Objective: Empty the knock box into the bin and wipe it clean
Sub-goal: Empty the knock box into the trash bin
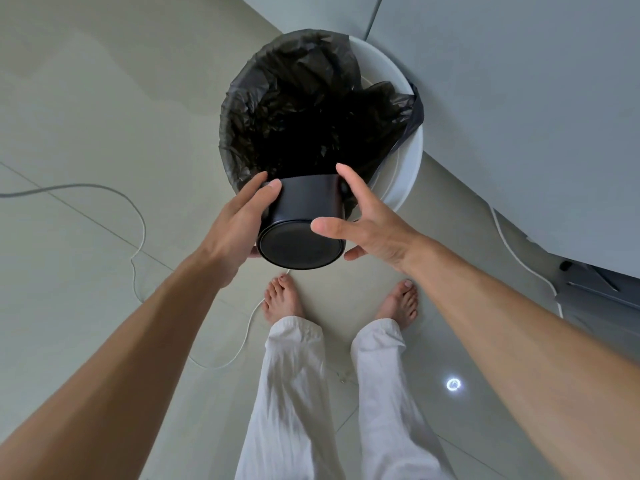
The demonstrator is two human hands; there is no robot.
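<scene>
The black round knock box (304, 216) is tipped over, its flat bottom facing me and its mouth pointing into the bin. My left hand (239, 223) grips its left side. At the box's right side is my right hand (367, 223), fingers spread, thumb across the bottom edge and forefinger near the top; whether it grips is unclear. The white round bin (408, 157) stands on the floor beyond, lined with a black plastic bag (298, 109). The box's inside and the bag's contents are hidden.
My bare feet (284, 299) stand on pale floor tiles just short of the bin. A white cable (138, 223) loops across the floor at left and another runs at right. A grey cabinet front (519, 98) rises behind the bin.
</scene>
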